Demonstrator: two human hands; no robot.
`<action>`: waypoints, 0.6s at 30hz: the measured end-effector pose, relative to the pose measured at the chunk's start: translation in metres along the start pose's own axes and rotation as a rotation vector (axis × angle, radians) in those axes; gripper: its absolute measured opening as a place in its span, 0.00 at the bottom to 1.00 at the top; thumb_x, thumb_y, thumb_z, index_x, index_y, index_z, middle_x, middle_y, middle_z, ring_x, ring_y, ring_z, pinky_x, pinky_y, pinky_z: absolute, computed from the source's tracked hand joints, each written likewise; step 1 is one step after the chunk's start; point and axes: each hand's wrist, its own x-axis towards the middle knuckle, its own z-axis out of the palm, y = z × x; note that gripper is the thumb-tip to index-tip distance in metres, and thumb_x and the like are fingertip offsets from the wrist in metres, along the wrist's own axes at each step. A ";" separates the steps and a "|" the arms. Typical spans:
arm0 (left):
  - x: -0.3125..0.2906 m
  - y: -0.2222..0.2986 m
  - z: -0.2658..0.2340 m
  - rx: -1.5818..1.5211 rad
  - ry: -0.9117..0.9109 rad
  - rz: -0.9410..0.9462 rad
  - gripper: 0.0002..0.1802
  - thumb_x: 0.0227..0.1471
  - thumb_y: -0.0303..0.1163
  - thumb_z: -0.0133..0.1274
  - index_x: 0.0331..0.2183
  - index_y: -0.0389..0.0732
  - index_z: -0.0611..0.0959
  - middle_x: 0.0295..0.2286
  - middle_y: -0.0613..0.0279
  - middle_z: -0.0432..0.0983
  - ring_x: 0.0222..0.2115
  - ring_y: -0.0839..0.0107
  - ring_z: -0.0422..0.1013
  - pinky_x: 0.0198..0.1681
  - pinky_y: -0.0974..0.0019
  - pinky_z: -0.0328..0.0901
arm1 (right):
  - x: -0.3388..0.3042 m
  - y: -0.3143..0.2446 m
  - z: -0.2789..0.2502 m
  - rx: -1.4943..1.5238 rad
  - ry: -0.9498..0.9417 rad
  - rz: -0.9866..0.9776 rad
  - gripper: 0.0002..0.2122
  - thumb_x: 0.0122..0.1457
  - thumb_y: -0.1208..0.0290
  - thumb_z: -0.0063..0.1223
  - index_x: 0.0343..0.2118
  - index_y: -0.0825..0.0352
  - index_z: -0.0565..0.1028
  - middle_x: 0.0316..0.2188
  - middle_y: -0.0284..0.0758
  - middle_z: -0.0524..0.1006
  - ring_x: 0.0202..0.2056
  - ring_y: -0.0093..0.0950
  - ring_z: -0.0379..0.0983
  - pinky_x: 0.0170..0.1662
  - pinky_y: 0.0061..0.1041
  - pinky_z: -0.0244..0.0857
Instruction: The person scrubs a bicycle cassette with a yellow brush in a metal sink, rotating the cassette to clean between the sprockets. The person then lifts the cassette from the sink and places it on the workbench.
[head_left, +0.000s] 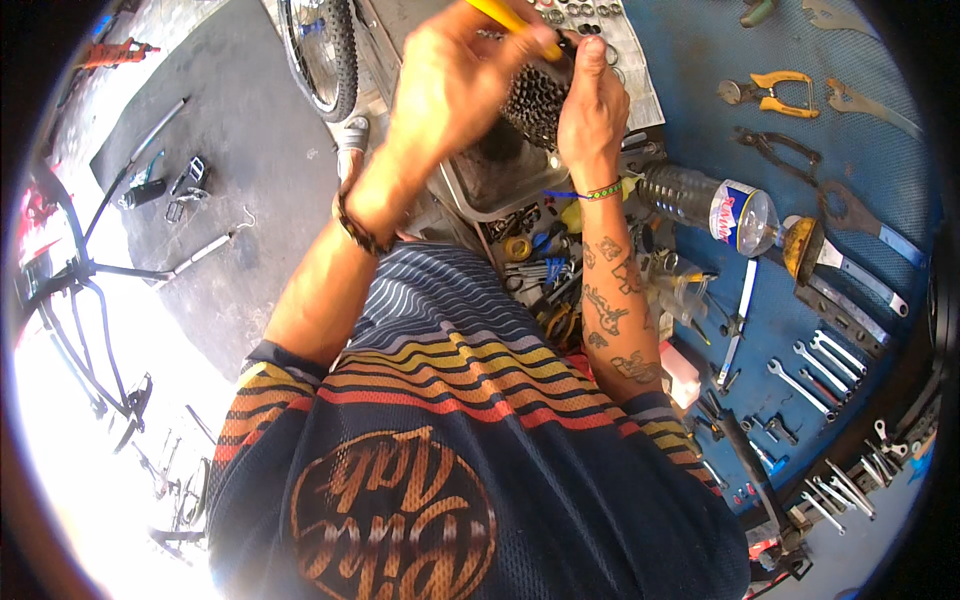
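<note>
My left hand [445, 90], slightly blurred, is closed around a yellow-handled tool [500, 14] that slants down to the right. The tool's working end is hard to make out; it meets the top of a dark, toothed bicycle cassette [535, 105]. My right hand [594, 110] grips the cassette from its right side, thumb up along the edge. Both hands are close together at the top of the view. Under them is a grey metal tray [470, 195] with a dark, wet-looking bottom.
Right of the tray, a plastic bottle [700, 205] lies on a blue mat [690, 90] with pliers [780, 92] and several spanners [800, 388]. Small round parts [585, 12] sit on printed paper. At left are a bicycle wheel [325, 60], a bike frame [85, 268] and a dark floor mat [220, 90].
</note>
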 end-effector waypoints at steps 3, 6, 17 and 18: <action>0.004 -0.011 -0.006 0.077 0.167 -0.175 0.10 0.65 0.28 0.63 0.45 0.34 0.84 0.34 0.60 0.87 0.36 0.73 0.82 0.42 0.67 0.75 | 0.001 0.001 -0.002 -0.056 -0.069 0.102 0.34 0.76 0.37 0.35 0.39 0.68 0.80 0.22 0.48 0.75 0.29 0.49 0.74 0.36 0.46 0.65; 0.001 -0.017 -0.006 -0.094 0.060 -0.063 0.11 0.66 0.30 0.63 0.44 0.33 0.85 0.33 0.60 0.87 0.35 0.74 0.81 0.40 0.68 0.75 | -0.002 0.003 0.001 -0.022 -0.024 0.066 0.33 0.75 0.36 0.35 0.40 0.67 0.80 0.22 0.47 0.74 0.28 0.47 0.74 0.36 0.46 0.64; -0.010 0.006 -0.001 -0.003 0.118 0.043 0.09 0.65 0.29 0.63 0.42 0.33 0.85 0.32 0.55 0.87 0.32 0.70 0.83 0.36 0.66 0.77 | 0.002 0.004 -0.001 0.043 -0.100 0.117 0.30 0.77 0.41 0.38 0.48 0.66 0.83 0.33 0.53 0.82 0.37 0.55 0.78 0.42 0.46 0.69; -0.005 0.003 -0.003 0.114 0.134 -0.049 0.09 0.65 0.29 0.64 0.41 0.33 0.85 0.32 0.56 0.87 0.32 0.70 0.83 0.35 0.66 0.77 | 0.003 0.004 -0.002 0.015 -0.107 0.128 0.28 0.76 0.43 0.39 0.49 0.66 0.82 0.34 0.53 0.83 0.38 0.55 0.79 0.43 0.45 0.70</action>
